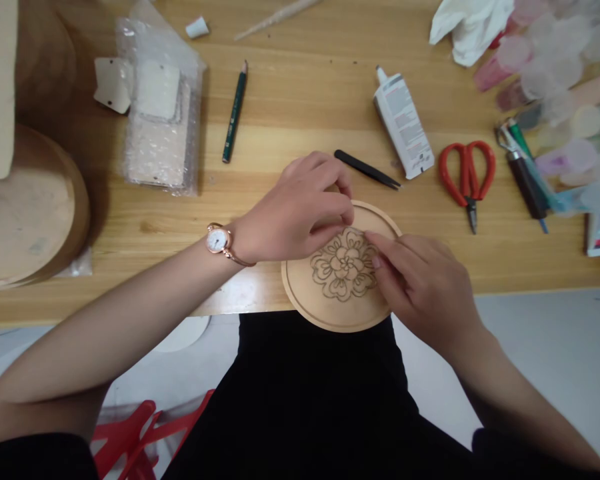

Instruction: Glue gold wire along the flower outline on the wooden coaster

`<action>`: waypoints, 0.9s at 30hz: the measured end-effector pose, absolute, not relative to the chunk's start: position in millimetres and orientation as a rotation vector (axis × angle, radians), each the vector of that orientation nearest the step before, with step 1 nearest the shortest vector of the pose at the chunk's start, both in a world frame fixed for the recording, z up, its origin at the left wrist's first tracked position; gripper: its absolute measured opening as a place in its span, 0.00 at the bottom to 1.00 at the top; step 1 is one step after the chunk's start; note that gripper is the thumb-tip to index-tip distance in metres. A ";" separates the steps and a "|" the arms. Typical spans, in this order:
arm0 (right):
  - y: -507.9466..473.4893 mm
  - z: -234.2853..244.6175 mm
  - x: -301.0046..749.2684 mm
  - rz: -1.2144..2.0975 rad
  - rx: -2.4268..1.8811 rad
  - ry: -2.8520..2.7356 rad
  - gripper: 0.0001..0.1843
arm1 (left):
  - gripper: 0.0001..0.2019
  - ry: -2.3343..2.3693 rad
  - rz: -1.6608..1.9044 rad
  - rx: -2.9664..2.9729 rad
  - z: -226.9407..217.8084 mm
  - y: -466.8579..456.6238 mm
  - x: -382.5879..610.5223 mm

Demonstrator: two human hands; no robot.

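A round wooden disc (305, 293) with a raised rim lies at the table's front edge and partly overhangs it. A flower pattern (346, 264) in dark outlines fills its middle. My left hand (313, 207), with a watch (218, 240) on its wrist, bends over the disc's upper left, thumb and fingers closed close to the top petal. From the right, my right hand (420, 283) has thumb and forefinger pinched at the flower's upper right. Whatever lies between the fingertips of either hand is too small to make out.
Beyond the disc lie black tweezers (367, 169), a white tube (404, 123), red-handled pliers (467, 177) and a dark green pencil (235, 112). Several small jars (560, 80) crowd the right. A bubble-wrap bag (160, 127) and a round wooden box (35, 213) stand left.
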State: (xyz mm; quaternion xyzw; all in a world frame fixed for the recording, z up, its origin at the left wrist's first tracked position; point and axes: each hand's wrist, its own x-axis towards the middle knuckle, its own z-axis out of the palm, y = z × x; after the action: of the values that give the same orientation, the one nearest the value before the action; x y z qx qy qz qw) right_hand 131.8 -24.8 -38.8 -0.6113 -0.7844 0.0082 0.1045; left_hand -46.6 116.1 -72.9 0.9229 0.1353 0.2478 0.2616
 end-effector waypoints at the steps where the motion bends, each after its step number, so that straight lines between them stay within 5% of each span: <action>1: -25.0 -38.6 131.4 0.008 -1.797 -2.320 0.15 | 0.08 0.367 0.673 2.496 -72.9 115.9 -46.5; 27: -26.3 -35.9 125.5 -0.064 -1.801 -2.375 0.15 | 0.07 0.354 0.676 2.549 -75.6 117.7 -46.8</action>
State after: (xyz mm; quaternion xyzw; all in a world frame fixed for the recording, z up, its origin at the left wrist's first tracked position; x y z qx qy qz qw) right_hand 125.5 -26.3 -35.9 -0.6022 -0.7940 -0.0214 0.0803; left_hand -46.8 117.7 -75.6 0.9304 0.1292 0.2468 0.2381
